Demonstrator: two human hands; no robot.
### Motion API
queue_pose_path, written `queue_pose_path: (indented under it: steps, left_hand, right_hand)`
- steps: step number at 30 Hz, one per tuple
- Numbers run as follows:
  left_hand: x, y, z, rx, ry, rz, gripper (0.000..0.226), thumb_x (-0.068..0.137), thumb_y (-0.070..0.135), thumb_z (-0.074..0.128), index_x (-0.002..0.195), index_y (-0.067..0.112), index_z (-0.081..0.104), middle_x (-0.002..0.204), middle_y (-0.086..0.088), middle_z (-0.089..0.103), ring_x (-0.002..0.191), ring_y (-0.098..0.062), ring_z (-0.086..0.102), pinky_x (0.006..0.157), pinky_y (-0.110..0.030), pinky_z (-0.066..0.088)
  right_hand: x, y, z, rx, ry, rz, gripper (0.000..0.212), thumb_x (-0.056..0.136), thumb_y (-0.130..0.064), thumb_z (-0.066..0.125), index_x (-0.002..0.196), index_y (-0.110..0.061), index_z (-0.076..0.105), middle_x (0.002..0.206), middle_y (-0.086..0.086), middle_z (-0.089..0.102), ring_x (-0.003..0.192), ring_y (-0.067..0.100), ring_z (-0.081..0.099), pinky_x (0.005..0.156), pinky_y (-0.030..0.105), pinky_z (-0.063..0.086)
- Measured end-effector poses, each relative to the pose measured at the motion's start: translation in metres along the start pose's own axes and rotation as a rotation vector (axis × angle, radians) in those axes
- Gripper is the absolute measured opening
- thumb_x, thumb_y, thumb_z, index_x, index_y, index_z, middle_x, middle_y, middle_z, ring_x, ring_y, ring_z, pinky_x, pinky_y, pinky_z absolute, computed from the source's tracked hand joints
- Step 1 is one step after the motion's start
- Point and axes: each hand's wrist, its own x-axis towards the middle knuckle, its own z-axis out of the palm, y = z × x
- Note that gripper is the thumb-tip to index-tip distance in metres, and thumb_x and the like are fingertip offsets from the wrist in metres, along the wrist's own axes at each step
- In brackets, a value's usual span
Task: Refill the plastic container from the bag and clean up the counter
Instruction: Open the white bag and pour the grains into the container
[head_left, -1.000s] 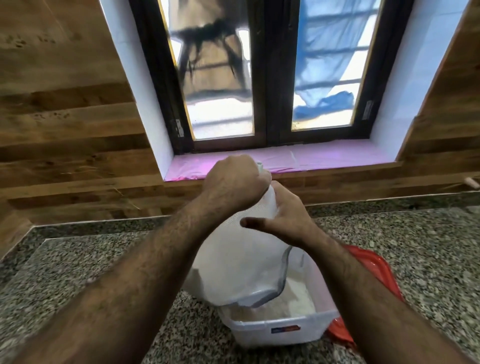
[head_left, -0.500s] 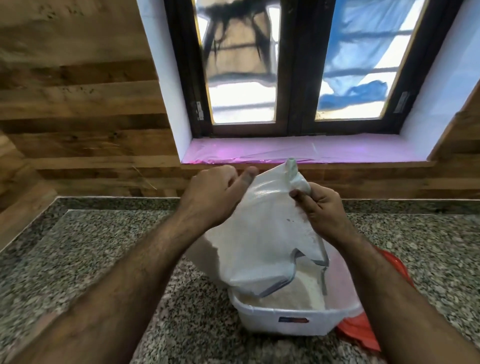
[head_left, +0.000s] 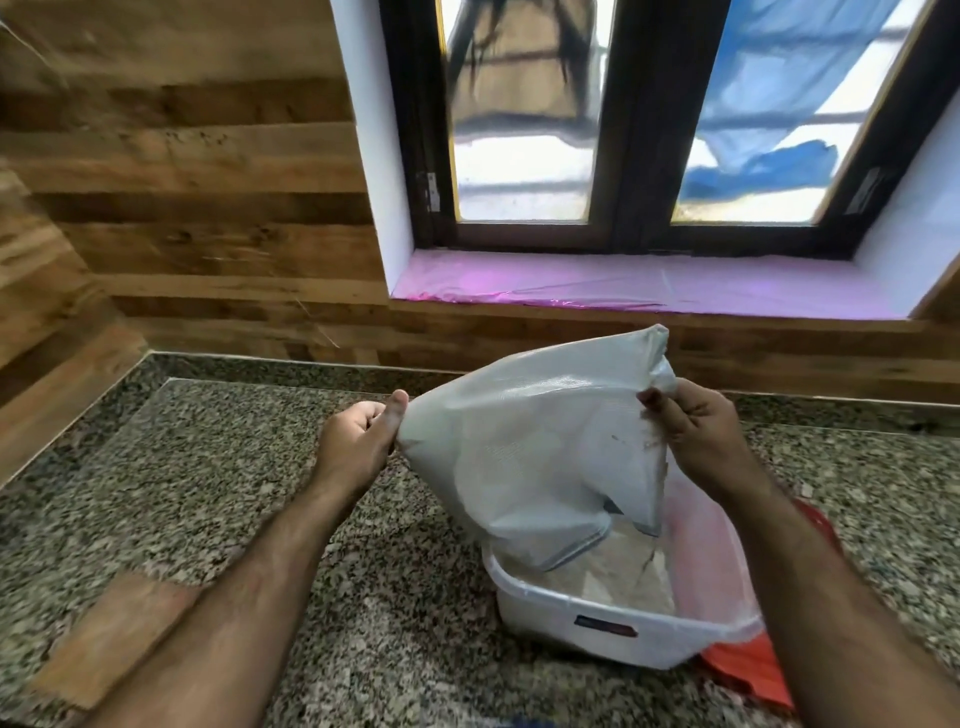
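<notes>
Over the granite counter (head_left: 218, 467), both hands pinch the upturned bag (head_left: 540, 457): left hand (head_left: 358, 441) at one bottom corner, right hand (head_left: 696, 436) at the other. Its mouth hangs inside the plastic container (head_left: 613, 631), partly filled with pale powder. Pouring looks nearly finished; red lid (head_left: 748, 670) lies underneath, cleanup not begun.

Speckled granite counter (head_left: 218, 483), bounded by wood-panelled walls.
White plastic container (head_left: 613, 623) stands on it at right, part-filled with pale powder; a red lid (head_left: 748, 670) lies beneath its far right side.

hands 2 — L (head_left: 358, 441), R (head_left: 696, 431) | bag (head_left: 530, 447) 1 | container (head_left: 613, 631) 1 | lid (head_left: 748, 670) 1
</notes>
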Motion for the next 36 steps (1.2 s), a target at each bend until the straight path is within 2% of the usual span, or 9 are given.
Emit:
queue_pose_path:
  steps: [3,7,13,17,21,26,28,32,36]
  left_hand:
    - [-0.002,-0.006,0.011,-0.361,0.021,-0.092,0.057,0.09,0.07,0.073,0.091,0.014,0.082,0.063,0.003,0.06,0.053,-0.01,0.048,0.053,-0.028,0.035]
    - [-0.004,-0.001,0.03,-0.646,0.132,-0.112,0.035,0.105,0.04,0.07,0.094,0.009,0.08,0.083,-0.008,0.077,0.072,-0.018,0.069,0.076,-0.035,0.053]
    - [-0.005,0.019,0.036,-0.542,0.2,0.046,0.047,0.098,0.056,0.072,0.095,0.01,0.076,0.091,-0.017,0.077,0.082,-0.025,0.069,0.076,-0.044,0.057]
    - [-0.008,0.049,0.037,-0.349,0.172,0.198,0.036,0.103,0.048,0.069,0.086,0.016,0.074,0.077,-0.006,0.073,0.066,-0.011,0.063,0.056,-0.024,0.051]
    - [-0.008,0.072,0.034,-0.181,0.103,0.331,0.051,0.099,0.062,0.067,0.085,0.014,0.074,0.075,-0.009,0.074,0.063,-0.013,0.062,0.058,-0.031,0.051]
    - [-0.01,0.092,0.039,-0.067,0.115,0.421,0.054,0.096,0.067,0.067,0.069,0.02,0.067,0.062,0.007,0.067,0.055,-0.009,0.058,0.056,-0.032,0.05]
    - [-0.01,0.098,0.043,-0.068,0.113,0.437,0.06,0.096,0.066,0.068,0.062,0.018,0.061,0.052,0.011,0.06,0.049,-0.007,0.053,0.054,-0.029,0.045]
    - [-0.009,0.107,0.051,-0.062,0.104,0.504,0.07,0.1,0.063,0.065,0.05,0.017,0.047,0.044,0.007,0.044,0.044,-0.01,0.039,0.048,-0.03,0.033]
    - [-0.01,0.119,0.061,-0.082,0.089,0.556,0.073,0.099,0.065,0.061,0.045,0.024,0.034,0.041,0.01,0.032,0.042,-0.005,0.025,0.046,-0.026,0.022]
  right_hand:
    - [-0.003,-0.004,0.001,0.02,-0.012,0.015,0.045,0.089,-0.068,0.072,0.082,-0.024,0.076,0.073,-0.011,0.068,0.07,0.008,0.061,0.067,0.034,0.049]
    - [-0.006,-0.002,-0.008,-0.038,-0.069,0.059,0.023,0.097,-0.05,0.065,0.089,-0.033,0.079,0.087,-0.009,0.078,0.081,0.008,0.072,0.073,0.036,0.058]
    - [-0.018,0.007,-0.031,-0.185,-0.096,0.077,0.038,0.101,-0.053,0.056,0.111,-0.023,0.078,0.102,-0.006,0.08,0.098,0.014,0.075,0.087,0.044,0.06]
    - [-0.026,0.011,-0.046,-0.121,-0.099,0.111,0.027,0.103,-0.048,0.056,0.111,-0.036,0.078,0.11,-0.008,0.08,0.107,0.013,0.074,0.094,0.044,0.059]
    - [-0.037,0.012,-0.059,-0.161,-0.075,0.125,0.024,0.101,-0.062,0.054,0.109,-0.055,0.075,0.112,-0.017,0.079,0.108,0.004,0.072,0.095,0.04,0.057]
    - [-0.047,0.019,-0.07,-0.086,-0.069,0.155,0.026,0.102,-0.051,0.065,0.121,-0.036,0.075,0.127,0.007,0.072,0.123,0.021,0.069,0.106,0.051,0.056]
    - [-0.053,0.017,-0.076,-0.004,-0.11,0.211,0.038,0.094,-0.036,0.079,0.129,-0.023,0.07,0.129,0.008,0.074,0.128,0.028,0.067,0.105,0.044,0.058]
    - [-0.06,0.003,-0.09,0.152,-0.206,0.272,0.095,0.062,-0.009,0.101,0.144,-0.027,0.056,0.143,0.002,0.067,0.138,0.022,0.061,0.1,0.029,0.058]
    - [-0.049,-0.036,-0.095,-0.051,-0.215,0.15,0.127,0.043,-0.057,0.105,0.154,-0.042,0.045,0.149,-0.006,0.058,0.137,0.011,0.059,0.111,0.033,0.049]
